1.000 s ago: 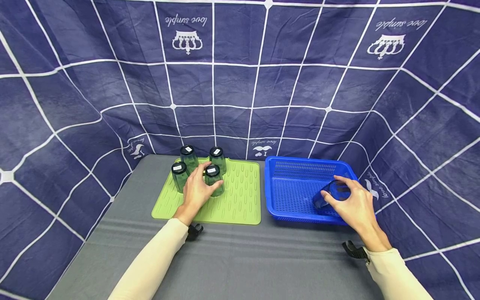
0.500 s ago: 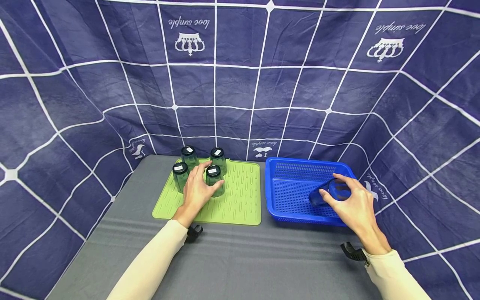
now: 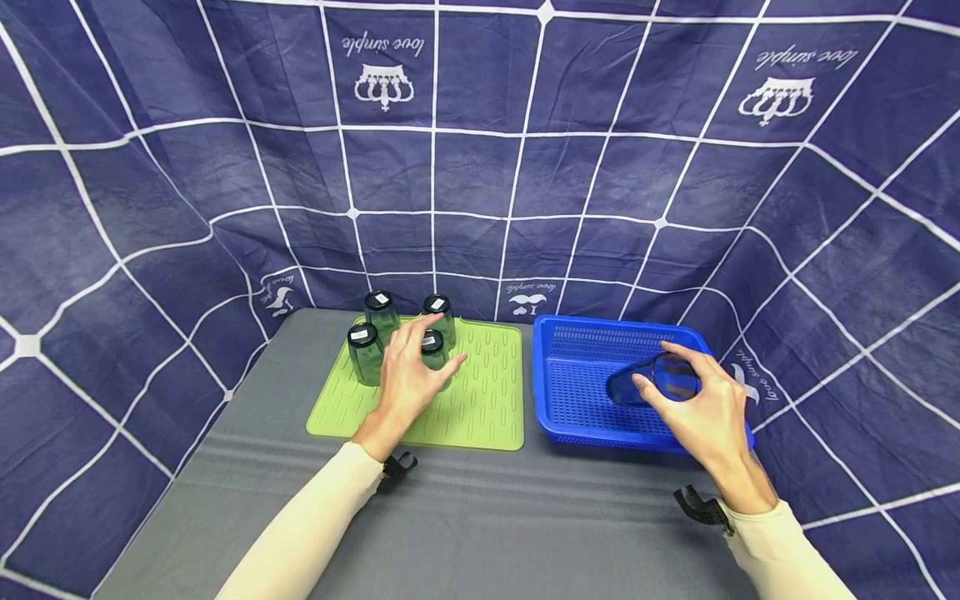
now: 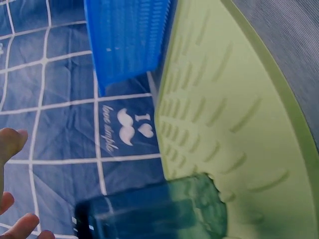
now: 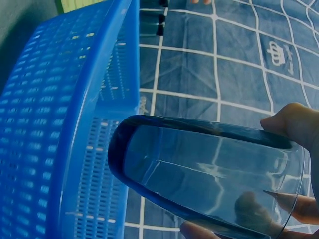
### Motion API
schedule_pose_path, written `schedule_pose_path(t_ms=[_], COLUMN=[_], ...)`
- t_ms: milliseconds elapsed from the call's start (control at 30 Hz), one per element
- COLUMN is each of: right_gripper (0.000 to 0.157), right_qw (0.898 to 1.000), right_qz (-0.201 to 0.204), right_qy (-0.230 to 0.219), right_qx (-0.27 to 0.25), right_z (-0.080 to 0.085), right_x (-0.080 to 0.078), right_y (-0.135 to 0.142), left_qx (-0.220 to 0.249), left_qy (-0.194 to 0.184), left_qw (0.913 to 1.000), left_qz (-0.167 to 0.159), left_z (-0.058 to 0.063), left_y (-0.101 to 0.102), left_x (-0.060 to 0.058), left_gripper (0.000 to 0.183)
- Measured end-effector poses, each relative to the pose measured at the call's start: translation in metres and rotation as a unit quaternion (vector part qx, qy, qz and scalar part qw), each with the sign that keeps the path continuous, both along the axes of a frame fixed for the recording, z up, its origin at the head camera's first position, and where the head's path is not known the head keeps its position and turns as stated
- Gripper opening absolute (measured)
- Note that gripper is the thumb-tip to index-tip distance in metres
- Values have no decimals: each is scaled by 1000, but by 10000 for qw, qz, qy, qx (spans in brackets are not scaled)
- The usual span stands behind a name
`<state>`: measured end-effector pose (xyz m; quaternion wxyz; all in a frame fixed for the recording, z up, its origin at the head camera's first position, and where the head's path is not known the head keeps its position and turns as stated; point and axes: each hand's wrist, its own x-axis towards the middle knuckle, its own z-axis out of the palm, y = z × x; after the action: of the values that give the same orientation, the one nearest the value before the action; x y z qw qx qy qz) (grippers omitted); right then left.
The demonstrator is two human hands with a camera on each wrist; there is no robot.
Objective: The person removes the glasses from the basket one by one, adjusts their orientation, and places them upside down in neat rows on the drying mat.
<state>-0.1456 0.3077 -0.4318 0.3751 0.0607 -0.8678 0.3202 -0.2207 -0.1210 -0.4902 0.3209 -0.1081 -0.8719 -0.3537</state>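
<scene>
My left hand hovers over the front-right upturned green-tinted drinking glass, with thumb and fingers spread. In the left wrist view the fingertips stand apart from that glass. It rests mouth down on a lime-green drying mat, its dark base topped by a white label. My right hand grips a clear bluish drinking glass near its rim, thumb on one side and fingers on the other. That glass lies tilted sideways, base pointing left, above the blue plastic basket.
Three more upturned glasses share the mat: one at front left, another glass behind it, and a back-right glass. The mat and basket sit side by side on a grey tabletop. A blue checked cloth surrounds the back and sides.
My left hand has let go of the front-right glass and lifted slightly up and right, fingers spreading. My right hand has raised its glass a little and tipped it further sideways, base moving left.
</scene>
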Motion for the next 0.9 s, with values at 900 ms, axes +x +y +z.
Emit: schedule_pose_path(t_ms=[900], right_gripper=[62], right_qw=[9881], right_qz=[1003], right_qy=[6], right_qx=[-1166], right_z=[10], right_x=[4], right_y=[-39], left_qx=[484], left_qy=[611], left_qw=[9922], left_qz=[-976], left_z=[31], left_y=[42], left_x=[29], left_gripper=[71])
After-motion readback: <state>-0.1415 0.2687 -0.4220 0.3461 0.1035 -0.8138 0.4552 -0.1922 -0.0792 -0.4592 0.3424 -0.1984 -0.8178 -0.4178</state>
